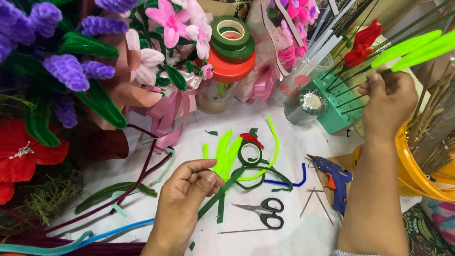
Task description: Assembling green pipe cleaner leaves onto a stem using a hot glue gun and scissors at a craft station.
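Observation:
My right hand point(387, 97) is raised at the upper right, fingers pinched on the thin stem of a bright green pipe-cleaner leaf point(411, 47), above a teal holder block point(332, 102) that carries stems and red pipe-cleaner flowers point(361, 43). My left hand point(188, 189) hovers low over the white table, fingers loosely curled and holding nothing, right beside a dark green strip of floral tape point(222, 189). A green tape roll point(250, 154) and lime pipe cleaners point(226, 152) lie just beyond it.
Black-handled scissors point(265, 212) and a blue glue gun point(333, 178) lie on the table. Purple, pink and red pipe-cleaner bouquets point(71, 71) crowd the left. Stacked tape rolls point(232, 47) stand on a jar at the back. A yellow tub point(411, 170) of sticks sits at right.

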